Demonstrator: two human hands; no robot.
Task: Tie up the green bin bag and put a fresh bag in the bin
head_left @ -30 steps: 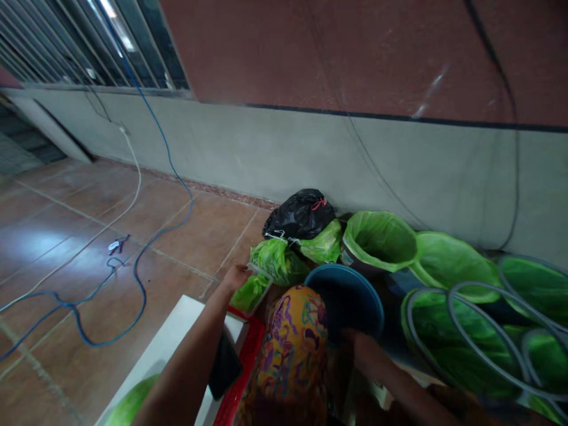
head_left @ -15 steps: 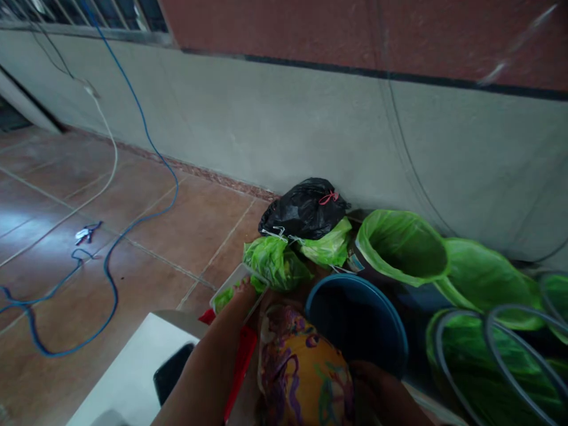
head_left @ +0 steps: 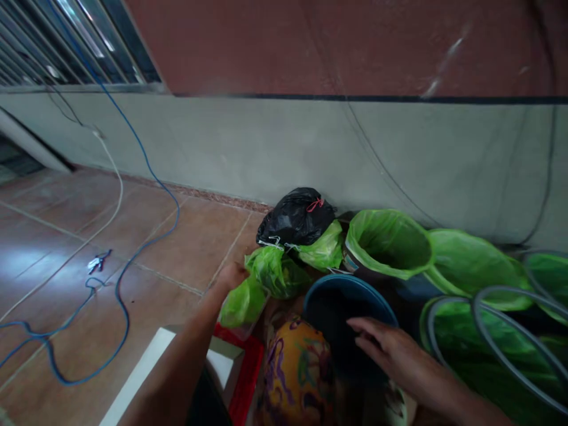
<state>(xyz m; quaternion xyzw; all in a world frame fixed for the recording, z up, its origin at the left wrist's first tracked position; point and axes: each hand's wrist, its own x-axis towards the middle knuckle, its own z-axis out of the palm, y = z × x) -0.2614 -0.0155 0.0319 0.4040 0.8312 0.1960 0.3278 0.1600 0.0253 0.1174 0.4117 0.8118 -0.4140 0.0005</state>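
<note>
Gripping green plastic [head_left: 243,305] just below it, the left hand [head_left: 233,276] sits apart from the unclenched right hand [head_left: 385,344].

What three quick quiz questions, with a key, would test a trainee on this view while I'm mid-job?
1. Which hand overlaps the opening of the round blue plastic bucket in the picture? A left; B right; C both.
2. True or false: a long, thin blue cable lies partly on the brown tiled floor.
3. Fill in: the leftmost lined bin, dark and round, has a ____ plastic liner.

Key: 1 B, the right hand; 2 true; 3 green.
</note>
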